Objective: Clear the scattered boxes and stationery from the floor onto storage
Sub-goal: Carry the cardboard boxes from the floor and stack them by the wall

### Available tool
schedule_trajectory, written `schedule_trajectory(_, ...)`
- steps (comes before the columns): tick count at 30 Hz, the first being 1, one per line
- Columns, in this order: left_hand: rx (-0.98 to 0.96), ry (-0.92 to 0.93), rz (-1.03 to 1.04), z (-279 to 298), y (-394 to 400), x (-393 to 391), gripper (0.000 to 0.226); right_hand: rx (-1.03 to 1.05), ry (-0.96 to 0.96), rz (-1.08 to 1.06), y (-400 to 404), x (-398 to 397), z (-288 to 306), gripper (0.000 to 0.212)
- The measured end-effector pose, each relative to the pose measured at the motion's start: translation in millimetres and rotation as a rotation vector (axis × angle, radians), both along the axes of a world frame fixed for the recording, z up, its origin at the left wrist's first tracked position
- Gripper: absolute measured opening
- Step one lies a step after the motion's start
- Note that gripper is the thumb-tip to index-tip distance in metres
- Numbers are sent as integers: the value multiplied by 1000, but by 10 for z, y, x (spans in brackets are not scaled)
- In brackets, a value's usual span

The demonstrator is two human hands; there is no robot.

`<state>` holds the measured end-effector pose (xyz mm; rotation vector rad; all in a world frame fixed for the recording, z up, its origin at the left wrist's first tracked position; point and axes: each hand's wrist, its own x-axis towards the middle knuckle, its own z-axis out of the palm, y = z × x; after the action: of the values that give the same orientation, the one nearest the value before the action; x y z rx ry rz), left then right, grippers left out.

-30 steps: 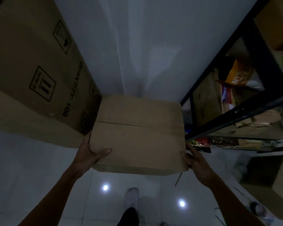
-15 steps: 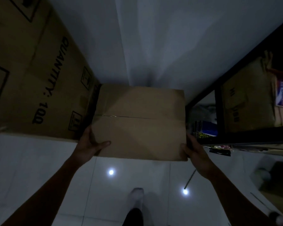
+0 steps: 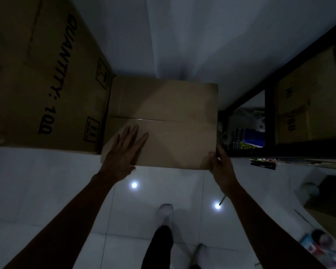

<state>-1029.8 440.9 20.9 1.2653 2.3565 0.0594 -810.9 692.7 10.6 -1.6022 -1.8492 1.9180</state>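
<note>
Cardboard dominates: one large printed carton [image 3: 43, 78] at ten o'clock, and one plain box [image 3: 163, 121], the task's thing, at centre in the corner between that carton and the black shelf frame [image 3: 268, 117] at three o'clock. A third box [image 3: 308, 105] sits on the shelf. Half a second ago the left hand [image 3: 124, 152] gripped the plain box's side; now it lies flat, fingers straight, on the lid. The right hand [image 3: 220, 166] still grips the near right corner. The box seems set down, so release likely follows.
</note>
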Motion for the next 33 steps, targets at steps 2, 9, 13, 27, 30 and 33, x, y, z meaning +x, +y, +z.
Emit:
schedule_trajectory(2,-44,51,4,47,27,-126,143,-69,6,-60,-77,-131,51,35)
schedule_trajectory(9,-85,57,25,19,88,-258,146,51,-59,41,-93,-218,17,45)
schedule_trajectory(13,-174,147,-3,141,191,-202,143,217,-138,246,101,-212,41,48)
schedule_trajectory(27,186,-352,400,1518,155,1733,54,176,-138,-10,-213,1724,1367,42)
schedule_trajectory(30,251,-413,429,1855,214,2311,48,204,-127,-77,-233,2487,1702,46)
schedule_trajectory(33,349,-499,505,2152,316,2876,41,262,-114,-129,-208,3286,2045,45)
